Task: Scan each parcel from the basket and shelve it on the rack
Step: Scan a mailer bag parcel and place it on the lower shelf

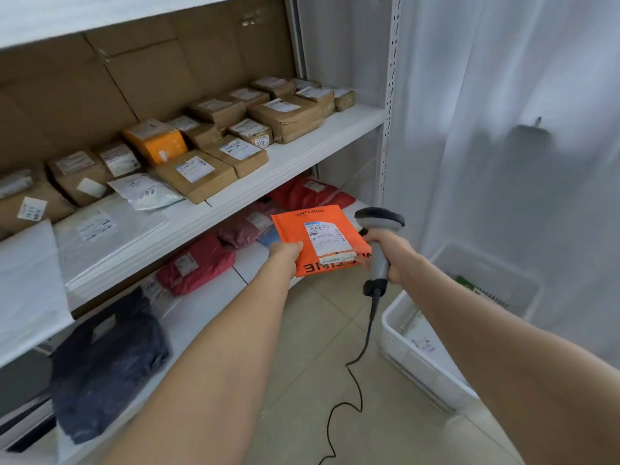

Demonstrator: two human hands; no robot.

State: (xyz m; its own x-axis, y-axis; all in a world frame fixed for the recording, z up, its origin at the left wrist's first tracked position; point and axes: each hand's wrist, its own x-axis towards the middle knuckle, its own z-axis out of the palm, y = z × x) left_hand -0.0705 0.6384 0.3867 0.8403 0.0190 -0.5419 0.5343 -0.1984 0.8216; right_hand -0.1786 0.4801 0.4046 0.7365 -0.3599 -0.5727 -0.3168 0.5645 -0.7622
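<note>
Pinching orange parcel (292,226) in left hand (285,255), clutching scanner (379,219) in right hand (392,253); many shelved on rack (302,156) at ten o'clock, more waiting in basket (402,350) at four o'clock.

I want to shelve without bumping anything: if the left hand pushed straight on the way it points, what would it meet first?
Probably the red parcel on the lower shelf; the orange parcel the left hand grips would touch it first, though depth is unclear.
</note>
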